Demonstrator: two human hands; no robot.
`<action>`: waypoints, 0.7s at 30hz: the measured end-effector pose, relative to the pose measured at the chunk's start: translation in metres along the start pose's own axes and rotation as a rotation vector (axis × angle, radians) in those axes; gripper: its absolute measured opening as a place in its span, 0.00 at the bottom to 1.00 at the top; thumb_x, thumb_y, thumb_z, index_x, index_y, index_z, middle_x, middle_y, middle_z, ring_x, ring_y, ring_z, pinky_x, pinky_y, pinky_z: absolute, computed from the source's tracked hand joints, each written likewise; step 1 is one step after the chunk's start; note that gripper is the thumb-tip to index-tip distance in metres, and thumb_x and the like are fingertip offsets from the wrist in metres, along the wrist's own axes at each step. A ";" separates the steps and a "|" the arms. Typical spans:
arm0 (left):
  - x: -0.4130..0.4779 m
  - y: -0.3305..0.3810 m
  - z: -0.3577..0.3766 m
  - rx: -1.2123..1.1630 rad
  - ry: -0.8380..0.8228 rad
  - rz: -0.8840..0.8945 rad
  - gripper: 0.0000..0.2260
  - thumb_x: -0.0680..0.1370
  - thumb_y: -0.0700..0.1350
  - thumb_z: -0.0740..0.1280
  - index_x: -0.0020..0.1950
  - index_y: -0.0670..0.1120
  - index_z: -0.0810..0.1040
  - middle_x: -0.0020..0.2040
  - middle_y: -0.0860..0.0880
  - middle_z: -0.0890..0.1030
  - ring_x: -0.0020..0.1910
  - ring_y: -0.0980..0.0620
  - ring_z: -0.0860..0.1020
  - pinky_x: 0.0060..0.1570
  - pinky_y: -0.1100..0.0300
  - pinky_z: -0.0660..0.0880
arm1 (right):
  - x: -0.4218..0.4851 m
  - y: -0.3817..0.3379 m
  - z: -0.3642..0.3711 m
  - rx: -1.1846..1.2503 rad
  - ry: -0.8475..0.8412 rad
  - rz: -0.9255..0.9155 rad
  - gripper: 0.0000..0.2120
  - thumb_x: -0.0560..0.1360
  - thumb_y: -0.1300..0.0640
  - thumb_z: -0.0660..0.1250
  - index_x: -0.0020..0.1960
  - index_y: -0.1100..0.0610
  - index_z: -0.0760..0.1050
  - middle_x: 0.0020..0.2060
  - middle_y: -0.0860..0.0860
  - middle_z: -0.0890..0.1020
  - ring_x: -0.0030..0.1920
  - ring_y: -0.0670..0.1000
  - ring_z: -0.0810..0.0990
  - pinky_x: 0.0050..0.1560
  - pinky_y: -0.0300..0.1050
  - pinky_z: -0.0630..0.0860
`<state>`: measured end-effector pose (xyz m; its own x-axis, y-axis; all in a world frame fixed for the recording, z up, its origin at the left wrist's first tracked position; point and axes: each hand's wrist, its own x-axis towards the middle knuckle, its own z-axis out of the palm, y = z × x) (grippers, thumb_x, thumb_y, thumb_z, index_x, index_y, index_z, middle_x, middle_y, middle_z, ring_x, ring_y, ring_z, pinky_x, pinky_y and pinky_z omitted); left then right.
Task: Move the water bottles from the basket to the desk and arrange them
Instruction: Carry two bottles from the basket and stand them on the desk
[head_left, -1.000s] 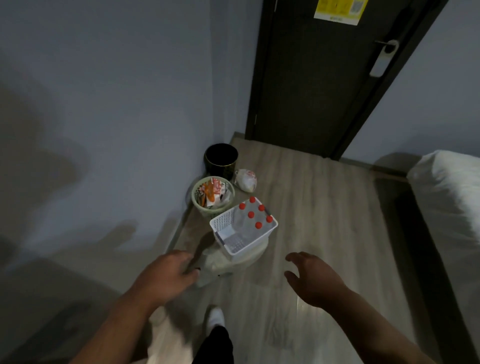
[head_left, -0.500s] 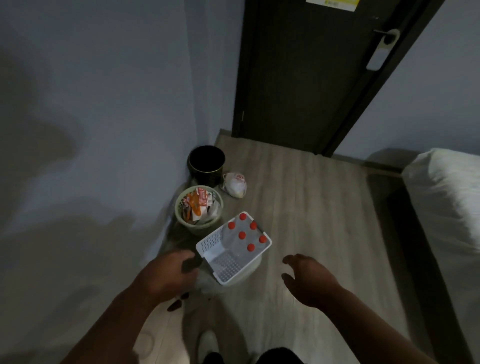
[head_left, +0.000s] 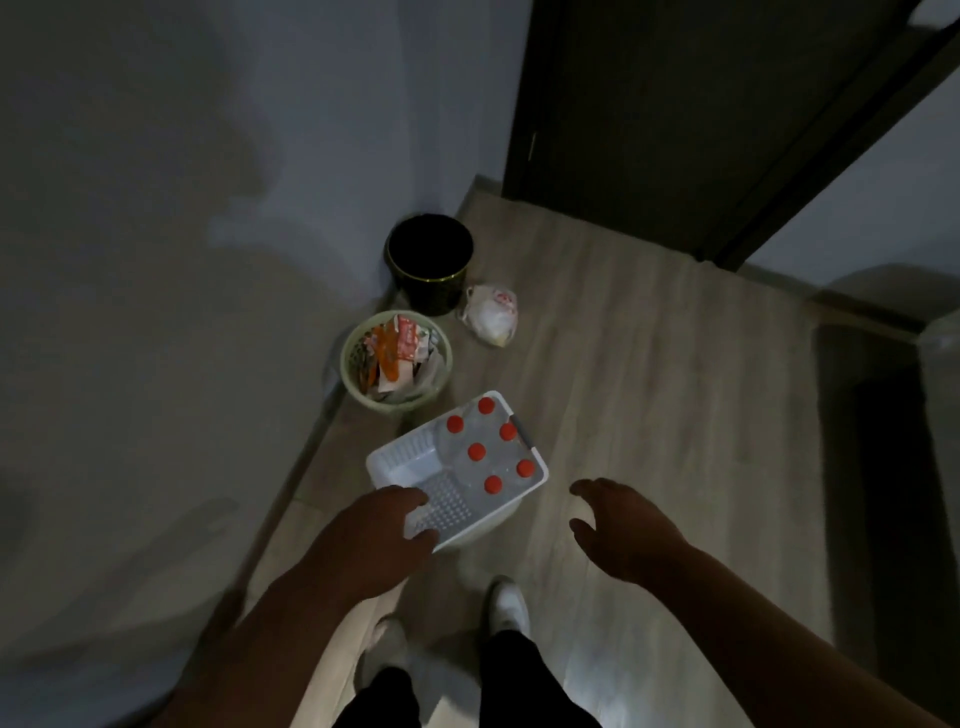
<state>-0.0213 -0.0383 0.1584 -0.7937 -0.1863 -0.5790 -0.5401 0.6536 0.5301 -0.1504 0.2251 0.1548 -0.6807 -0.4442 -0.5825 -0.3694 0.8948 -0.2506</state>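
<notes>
A white plastic basket (head_left: 397, 453) stands on something pale on the wooden floor, close to the left wall. Several clear water bottles with red caps (head_left: 476, 451) stand upright in its far right half; the near half holds nothing. My left hand (head_left: 382, 535) lies over the basket's near left corner, fingers and thumb curled around the rim there. To the right of the basket hovers my right hand (head_left: 621, 530), fingers loosely spread, touching nothing. No desk is in view.
A green wastebasket (head_left: 358, 384) full of wrappers, a black bin (head_left: 429, 270) and a white plastic bag (head_left: 491, 314) sit beyond the basket by the wall. A dark door (head_left: 675, 104) stands behind. A bed edge (head_left: 945, 338) borders the right. My shoes (head_left: 509, 608) are below.
I have stepped closer and the view has tilted down. My left hand moved forward from beside the basket onto its near left corner. The right hand stays beside the basket.
</notes>
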 end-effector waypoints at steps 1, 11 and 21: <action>0.013 -0.001 0.014 -0.006 0.001 -0.005 0.24 0.73 0.59 0.68 0.67 0.53 0.72 0.65 0.53 0.76 0.61 0.54 0.75 0.59 0.58 0.73 | 0.016 0.007 0.009 0.014 -0.001 -0.014 0.25 0.79 0.47 0.61 0.74 0.50 0.63 0.68 0.50 0.72 0.67 0.50 0.72 0.65 0.44 0.69; 0.153 -0.041 0.138 -0.152 0.030 0.066 0.24 0.75 0.56 0.69 0.69 0.53 0.70 0.60 0.61 0.70 0.60 0.63 0.68 0.60 0.66 0.65 | 0.155 0.065 0.124 0.180 0.065 -0.156 0.27 0.74 0.54 0.70 0.72 0.51 0.67 0.65 0.49 0.75 0.64 0.49 0.74 0.59 0.33 0.62; 0.225 -0.066 0.219 -0.251 0.135 0.170 0.20 0.70 0.51 0.75 0.60 0.56 0.74 0.56 0.60 0.79 0.58 0.62 0.75 0.59 0.61 0.73 | 0.220 0.088 0.181 0.334 0.222 -0.206 0.26 0.72 0.54 0.74 0.68 0.55 0.73 0.61 0.52 0.80 0.59 0.50 0.79 0.62 0.48 0.76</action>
<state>-0.1028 0.0372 -0.1425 -0.8993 -0.1963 -0.3907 -0.4353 0.4858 0.7579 -0.2181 0.2146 -0.1352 -0.7470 -0.5807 -0.3237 -0.3115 0.7358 -0.6013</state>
